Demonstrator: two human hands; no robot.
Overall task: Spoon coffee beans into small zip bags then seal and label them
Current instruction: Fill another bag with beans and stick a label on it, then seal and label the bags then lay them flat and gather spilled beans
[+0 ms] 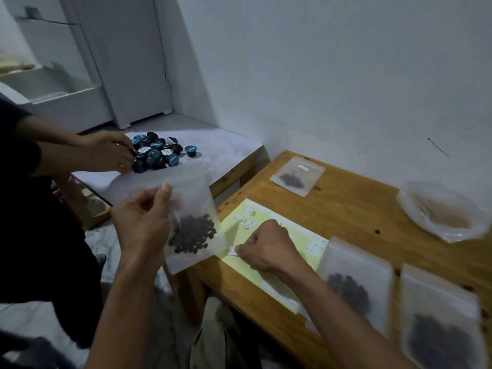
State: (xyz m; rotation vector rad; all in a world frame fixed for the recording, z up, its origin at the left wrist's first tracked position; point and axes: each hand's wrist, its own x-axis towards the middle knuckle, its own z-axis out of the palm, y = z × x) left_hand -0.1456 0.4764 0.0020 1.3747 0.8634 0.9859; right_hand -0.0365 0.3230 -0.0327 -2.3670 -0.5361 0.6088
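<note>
Left hand (pixel 145 222) gripping zip bag (pixel 191 222) of beans off the counter (pixel 346 209) edge; right hand (pixel 266 246) pinching label (pixel 232 251) on sticker sheet (pixel 255 272). Nearby: three filled bags (pixel 297 176), open bean bag (pixel 439 211). Beyond, another person's hands (pixel 111 153) among capsules (pixel 157 151).

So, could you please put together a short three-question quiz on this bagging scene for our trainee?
1. True or false: the left hand holds a zip bag of coffee beans above the table edge.
2. What is the right hand pinching on the yellow label sheet? A) a spoon B) a small white label C) a pen
3. How many filled bags lie flat on the wooden table?

Key: 1 true; 2 B; 3 three.
</note>
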